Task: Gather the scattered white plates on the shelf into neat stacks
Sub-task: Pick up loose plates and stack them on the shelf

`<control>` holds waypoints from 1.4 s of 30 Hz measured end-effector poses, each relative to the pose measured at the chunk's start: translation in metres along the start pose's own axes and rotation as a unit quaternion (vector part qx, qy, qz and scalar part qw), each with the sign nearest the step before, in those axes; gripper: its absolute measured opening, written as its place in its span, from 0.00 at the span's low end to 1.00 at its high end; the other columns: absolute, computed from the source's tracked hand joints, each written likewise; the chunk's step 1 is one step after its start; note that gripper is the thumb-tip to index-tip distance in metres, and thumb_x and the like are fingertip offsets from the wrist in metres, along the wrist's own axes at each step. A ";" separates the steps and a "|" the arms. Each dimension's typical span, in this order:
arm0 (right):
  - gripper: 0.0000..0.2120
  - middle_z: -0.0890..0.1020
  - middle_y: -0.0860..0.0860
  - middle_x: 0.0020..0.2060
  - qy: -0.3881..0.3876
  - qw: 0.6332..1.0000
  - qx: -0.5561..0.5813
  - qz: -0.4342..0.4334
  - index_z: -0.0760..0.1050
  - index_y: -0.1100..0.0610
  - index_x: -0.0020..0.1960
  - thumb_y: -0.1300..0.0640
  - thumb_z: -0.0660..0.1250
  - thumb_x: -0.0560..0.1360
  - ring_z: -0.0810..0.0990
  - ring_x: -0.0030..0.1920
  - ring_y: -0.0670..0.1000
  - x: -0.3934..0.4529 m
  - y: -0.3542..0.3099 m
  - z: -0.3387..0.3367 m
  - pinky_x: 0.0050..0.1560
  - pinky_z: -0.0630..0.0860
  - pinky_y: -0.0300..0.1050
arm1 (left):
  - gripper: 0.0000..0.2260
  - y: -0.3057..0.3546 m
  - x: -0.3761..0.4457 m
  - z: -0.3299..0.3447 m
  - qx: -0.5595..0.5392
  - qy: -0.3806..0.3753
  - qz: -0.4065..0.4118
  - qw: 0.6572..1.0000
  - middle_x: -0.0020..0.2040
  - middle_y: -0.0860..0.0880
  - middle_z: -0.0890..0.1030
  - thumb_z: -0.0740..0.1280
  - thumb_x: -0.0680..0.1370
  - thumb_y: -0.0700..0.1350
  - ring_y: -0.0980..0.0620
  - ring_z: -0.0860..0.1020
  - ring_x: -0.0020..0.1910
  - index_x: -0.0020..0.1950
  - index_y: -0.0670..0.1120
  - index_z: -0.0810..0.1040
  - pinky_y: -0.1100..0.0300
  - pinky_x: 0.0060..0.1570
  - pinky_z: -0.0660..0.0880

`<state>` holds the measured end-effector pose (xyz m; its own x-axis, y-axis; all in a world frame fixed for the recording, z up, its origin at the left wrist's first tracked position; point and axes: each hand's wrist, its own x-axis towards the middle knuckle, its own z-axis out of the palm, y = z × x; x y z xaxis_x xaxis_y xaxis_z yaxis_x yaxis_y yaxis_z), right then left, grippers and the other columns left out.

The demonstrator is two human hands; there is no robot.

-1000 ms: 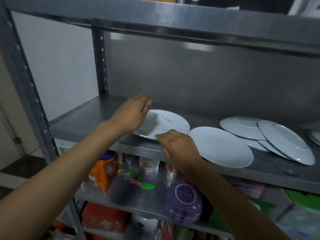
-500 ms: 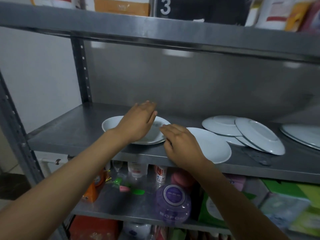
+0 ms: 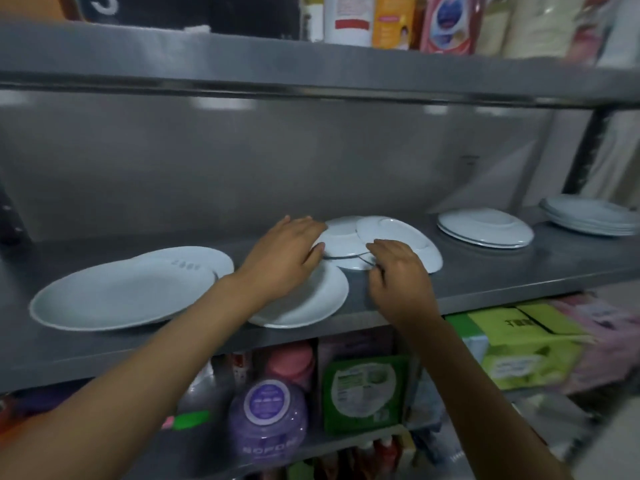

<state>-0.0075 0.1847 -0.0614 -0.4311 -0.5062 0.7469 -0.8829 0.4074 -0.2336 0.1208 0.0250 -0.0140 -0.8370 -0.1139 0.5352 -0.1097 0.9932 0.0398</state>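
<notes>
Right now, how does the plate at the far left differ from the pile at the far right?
The far-left plate lies right side up near the shelf's front edge, overlapping another plate; the far-right pile is several plates stacked neatly farther back. The plate looks larger, though it sits nearer the camera. Both are white, and no hand touches either.

On the shelf, two overlapping plates lie left, a plate cluster sits centre (further back), and a stack lies far right.

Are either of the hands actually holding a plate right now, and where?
Neither has lifted one. Left hand rests on the left rim of the overlapping upside-down plates; right hand pinches their near edge.
</notes>
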 end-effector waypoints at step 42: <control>0.11 0.77 0.53 0.35 0.091 0.991 0.053 0.076 0.73 0.59 0.39 0.62 0.53 0.63 0.75 0.37 0.55 -0.054 0.136 -0.015 0.31 0.70 0.45 | 0.23 0.120 0.144 0.115 0.307 0.017 0.162 0.938 0.44 0.43 0.81 0.72 0.61 0.31 0.42 0.80 0.38 0.55 0.40 0.75 0.55 0.30 0.73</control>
<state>-0.1016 0.2790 -0.1245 -0.5289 -0.2945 0.7959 -0.8287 0.3813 -0.4096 -0.0747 0.1247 -0.0287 -0.8631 0.2030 0.4625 -0.1489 0.7728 -0.6170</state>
